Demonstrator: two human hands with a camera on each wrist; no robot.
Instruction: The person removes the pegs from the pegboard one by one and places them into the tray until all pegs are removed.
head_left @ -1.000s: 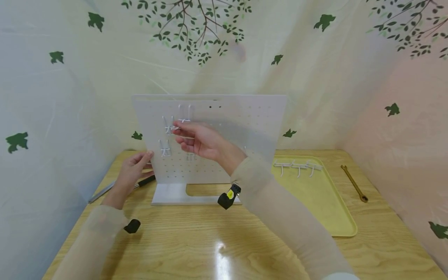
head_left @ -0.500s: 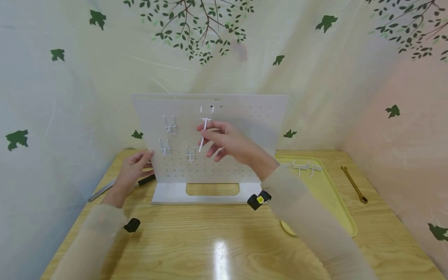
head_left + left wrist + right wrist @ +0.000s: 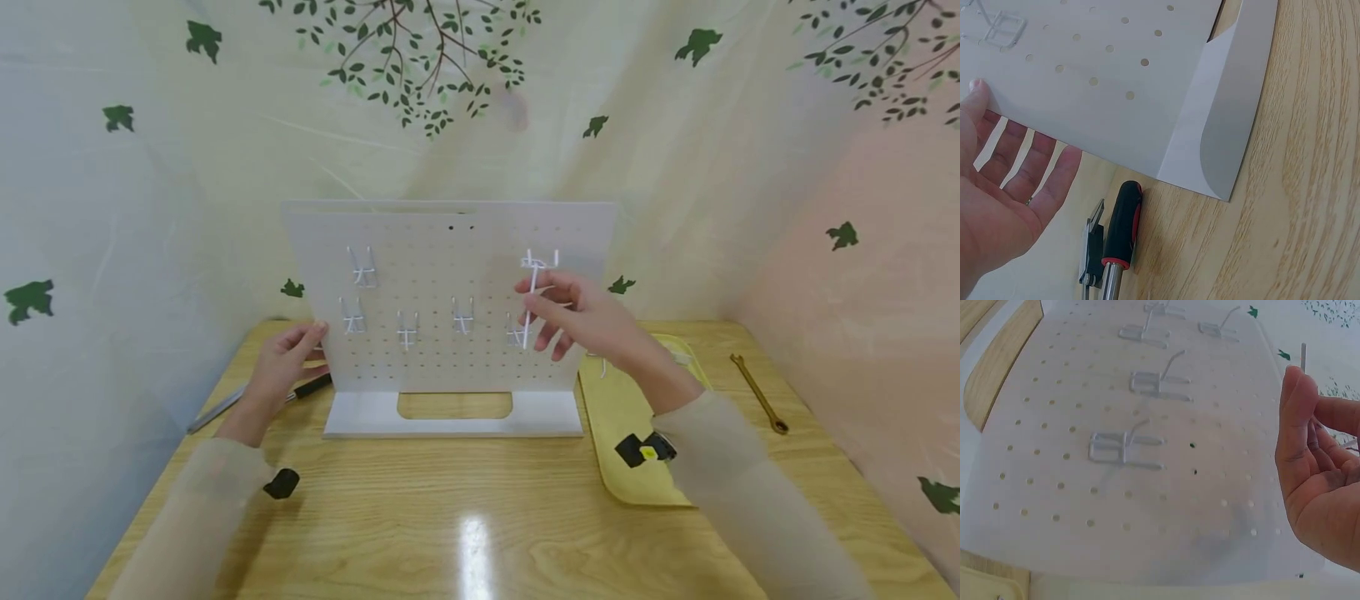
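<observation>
A white pegboard (image 3: 442, 367) stands upright on its base, with several white wire hooks on its face, one of them (image 3: 364, 268) at the upper left. My left hand (image 3: 283, 365) grips the board's left edge; in the left wrist view the thumb of that hand (image 3: 1010, 194) lies on the front and the fingers are behind. Toward the board's right side, my right hand (image 3: 588, 323) pinches another white hook (image 3: 532, 292) by its long prong, with the wire frame up. In the right wrist view, that prong's tip (image 3: 1303, 356) rises above the right hand (image 3: 1325, 462).
At the right is a yellow tray (image 3: 637, 492) with a white hook (image 3: 603, 365) visible, partly hidden by my right arm. Farther right lies a gold wrench (image 3: 759, 395). Behind my left hand are a black-handled tool (image 3: 312, 387) and a silver tool (image 3: 216, 410).
My right hand has carried its hook from the board's upper left across to the right side, uncovering other hooks on the board. The left hand has stayed at the edge.
</observation>
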